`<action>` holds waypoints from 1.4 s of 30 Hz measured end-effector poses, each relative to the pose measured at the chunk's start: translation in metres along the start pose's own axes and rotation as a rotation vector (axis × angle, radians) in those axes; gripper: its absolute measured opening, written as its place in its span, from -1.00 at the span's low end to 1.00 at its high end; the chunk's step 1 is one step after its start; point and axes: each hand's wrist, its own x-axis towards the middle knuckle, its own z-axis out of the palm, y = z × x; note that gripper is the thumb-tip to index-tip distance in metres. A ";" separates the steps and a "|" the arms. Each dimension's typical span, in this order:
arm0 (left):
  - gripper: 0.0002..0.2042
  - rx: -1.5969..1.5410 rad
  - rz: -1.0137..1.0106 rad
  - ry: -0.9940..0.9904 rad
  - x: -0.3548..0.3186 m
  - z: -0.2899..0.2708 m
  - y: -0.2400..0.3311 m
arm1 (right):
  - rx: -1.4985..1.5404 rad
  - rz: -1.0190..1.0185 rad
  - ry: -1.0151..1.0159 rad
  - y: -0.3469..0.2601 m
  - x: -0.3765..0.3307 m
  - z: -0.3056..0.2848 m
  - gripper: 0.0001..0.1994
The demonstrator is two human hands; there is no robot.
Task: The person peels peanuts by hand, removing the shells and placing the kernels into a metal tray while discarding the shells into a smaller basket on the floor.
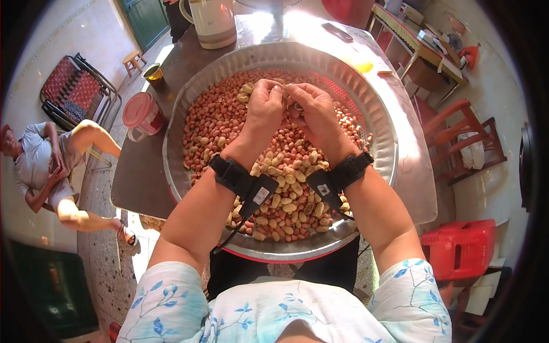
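Silver metal makes up the wide round tray (380, 137) on the table (416, 191). Reddish kernels (211, 117) cover much of its bottom, spreading to the left and far side; pale pods (291, 188) lie scattered thickly over kernels at the near side, with a few more beside the left hand (265, 107). Toward the far right, a red perforated patch (338, 87) shows inside.

The left and right hand (318, 111) are close together above the tray's far half, among the peanuts. Each grip is drawn in, thumb near fingers; the fingers hide what either has hold of, so I cannot tell.

Left of the tray stand a mug (153, 121), its contents hidden by a red lid (137, 107), and a dark cup (155, 81). Beyond is a pale jug (214, 26), its inside unseen.
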 end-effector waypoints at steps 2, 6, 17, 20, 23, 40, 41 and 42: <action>-0.88 0.021 0.048 -0.038 -0.002 -0.002 0.002 | 0.018 0.000 -0.051 0.000 0.002 -0.004 -0.86; -0.89 0.240 0.253 -0.076 0.002 -0.003 -0.005 | 0.052 0.027 -0.070 -0.005 0.001 -0.005 -0.85; -0.90 0.598 0.258 -0.214 0.007 -0.014 -0.005 | 0.083 0.104 -0.109 0.000 0.007 -0.021 -0.89; -0.93 0.603 0.273 -0.187 0.007 -0.014 -0.003 | -0.041 0.097 -0.050 -0.001 0.006 -0.017 -0.90; -0.94 0.301 -0.019 -0.235 0.004 -0.017 0.010 | -0.178 0.033 -0.044 -0.005 0.000 -0.007 -0.89; -0.95 0.165 -0.147 -0.093 0.003 -0.008 0.003 | -0.645 -0.345 0.099 0.013 0.006 -0.007 -0.87; -0.94 0.029 -0.182 -0.130 0.002 -0.008 0.003 | -0.558 -0.302 0.092 0.011 0.007 -0.009 -0.88; -0.94 0.029 -0.177 -0.130 0.002 -0.010 0.003 | -0.558 -0.306 0.090 0.008 0.005 -0.008 -0.88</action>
